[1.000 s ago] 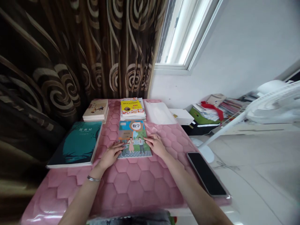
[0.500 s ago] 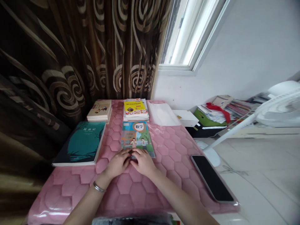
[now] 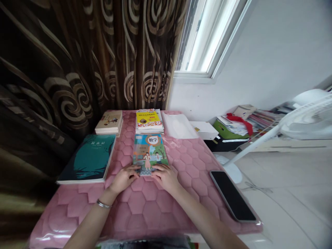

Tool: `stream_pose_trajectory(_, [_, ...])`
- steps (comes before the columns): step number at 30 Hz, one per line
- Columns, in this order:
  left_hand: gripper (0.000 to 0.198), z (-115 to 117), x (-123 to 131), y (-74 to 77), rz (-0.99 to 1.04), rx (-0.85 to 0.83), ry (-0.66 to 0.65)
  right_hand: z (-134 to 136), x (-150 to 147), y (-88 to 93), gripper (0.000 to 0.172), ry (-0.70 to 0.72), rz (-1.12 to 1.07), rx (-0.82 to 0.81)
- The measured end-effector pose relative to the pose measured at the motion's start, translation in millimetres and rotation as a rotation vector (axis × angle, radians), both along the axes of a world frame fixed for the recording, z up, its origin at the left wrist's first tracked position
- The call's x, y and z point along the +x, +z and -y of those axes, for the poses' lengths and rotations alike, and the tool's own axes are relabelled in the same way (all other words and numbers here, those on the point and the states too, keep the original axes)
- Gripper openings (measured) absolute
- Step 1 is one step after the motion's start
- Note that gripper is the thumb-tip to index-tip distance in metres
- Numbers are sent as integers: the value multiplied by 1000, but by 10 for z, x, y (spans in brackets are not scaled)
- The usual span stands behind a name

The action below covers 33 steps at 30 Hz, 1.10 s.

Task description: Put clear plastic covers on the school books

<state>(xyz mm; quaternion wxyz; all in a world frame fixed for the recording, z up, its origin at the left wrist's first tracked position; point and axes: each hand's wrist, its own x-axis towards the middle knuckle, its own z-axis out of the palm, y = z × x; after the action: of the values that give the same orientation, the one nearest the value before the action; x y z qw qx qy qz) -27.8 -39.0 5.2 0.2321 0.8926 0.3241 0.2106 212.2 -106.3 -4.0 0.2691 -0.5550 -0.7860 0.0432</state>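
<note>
A mathematics textbook (image 3: pixel 150 150) with a blue and green illustrated cover lies flat and closed on the pink padded tabletop. My left hand (image 3: pixel 126 178) rests at its near left corner, fingers stretched over the cover and thumb by the near edge. At the near right corner, my right hand (image 3: pixel 166 177) lies the same way, its fingers reaching inward on the cover. Both hands are open, with the pictured figures on the cover showing between them. A bracelet (image 3: pixel 103 204) circles my left wrist.
A large teal book (image 3: pixel 94 157) lies left, with a stack of tan books (image 3: pixel 109 121) behind it. Behind the textbook is a yellow-topped book stack (image 3: pixel 149 119), beside white sheets (image 3: pixel 180 126). A phone (image 3: pixel 232 195) lies near the right edge; a white fan (image 3: pixel 306 114) stands beyond.
My hands have moved apart from the middle of the textbook's near edge, left hand leftward and right hand rightward, uncovering the lower cover. The textbook stays in place.
</note>
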Motion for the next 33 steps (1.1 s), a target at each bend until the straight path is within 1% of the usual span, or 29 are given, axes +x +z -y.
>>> stream_pose_trajectory(4, [16, -30, -78, -4, 10, -11, 2, 87, 236, -1, 14, -54, 3, -21])
stream_pose_trajectory(9, [17, -62, -113, -19, 25, -4, -9, 152, 473, -15, 15, -95, 14, -61])
stream_pose_trajectory(13, [17, -86, -139, -40, 13, -20, -20, 177, 621, -41, 17, -88, -31, -68])
stream_pose_trajectory(18, [17, -94, -153, -54, 33, -33, -24, 201, 732, -69, 21, -99, -59, -81])
stream_pose_trajectory(24, [17, -86, -143, -80, 69, -60, -5, 244, 741, -60, 24, -76, -72, -51])
stream_pose_trajectory(26, [16, -66, -130, -53, 76, -86, 19, 259, 724, -37, 23, -85, -72, -52])
stream_pose_trajectory(28, [14, -38, -112, 10, 51, -103, 48, 263, 694, 0, 23, -102, -76, -59])
stream_pose_trajectory(33, [10, 7, -51, 222, -120, -90, 99, 154, 575, 117, 26, -166, -71, -69])
